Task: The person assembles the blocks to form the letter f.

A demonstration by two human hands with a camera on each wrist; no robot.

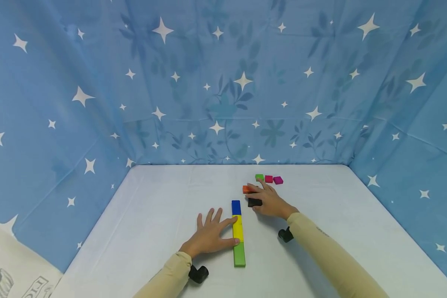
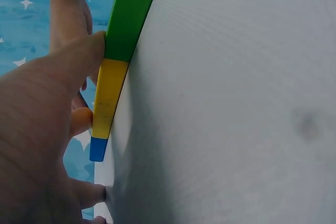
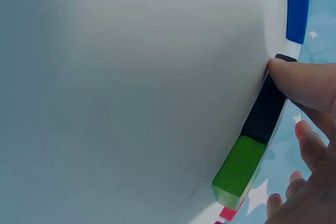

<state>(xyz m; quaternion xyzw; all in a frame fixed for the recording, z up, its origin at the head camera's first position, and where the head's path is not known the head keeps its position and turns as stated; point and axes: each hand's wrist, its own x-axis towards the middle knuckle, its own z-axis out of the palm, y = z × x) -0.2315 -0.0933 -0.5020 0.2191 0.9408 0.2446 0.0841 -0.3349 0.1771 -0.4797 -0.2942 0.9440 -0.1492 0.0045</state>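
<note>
A straight row of blocks lies on the white table: a blue block (image 1: 236, 207) at the far end, yellow (image 1: 238, 229) in the middle, green (image 1: 239, 254) nearest. My left hand (image 1: 208, 236) is spread beside the row, its thumb and index finger touching the yellow part and the joint with the green. Beyond the row to the right, my right hand (image 1: 270, 202) pinches a black block (image 1: 255, 202) between thumb and index finger. An orange block (image 1: 247, 189) shows just behind it, partly under the fingers. In the right wrist view a green block (image 3: 239, 166) adjoins the black one.
Farther back on the white table (image 1: 164, 194) stand a small green block (image 1: 259, 177), a red block (image 1: 269, 179) and a magenta block (image 1: 278, 180). A blue star-patterned curtain (image 1: 193, 99) surrounds the table's back and sides.
</note>
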